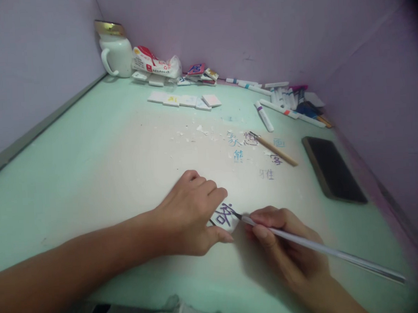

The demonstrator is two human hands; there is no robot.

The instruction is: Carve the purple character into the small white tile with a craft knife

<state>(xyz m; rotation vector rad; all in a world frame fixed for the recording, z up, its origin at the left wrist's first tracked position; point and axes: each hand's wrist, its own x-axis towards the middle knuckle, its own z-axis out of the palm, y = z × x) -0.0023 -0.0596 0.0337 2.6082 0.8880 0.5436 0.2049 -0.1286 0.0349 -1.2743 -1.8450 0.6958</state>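
Beneath my left hand (194, 212) lies a small white tile (234, 223) marked with a purple written character. The left thumb rests along its near edge and the curled fingers press at its far side, hiding part of it. My right hand (289, 250) grips a thin clear-handled tool (324, 248) like a pen. Its dark pointed tip touches or hovers just over the character's right side; I cannot tell which. A wooden-handled tool (276, 149) with a dark end lies farther back on the table (92, 189).
Handwritten characters and white crumbs (200, 128) are on the table. A phone (334, 169) lies at right. Behind stand a white mug (118, 56), a tissue pack (156, 62), white tiles (187, 100) and several markers (264, 117) along the wall.
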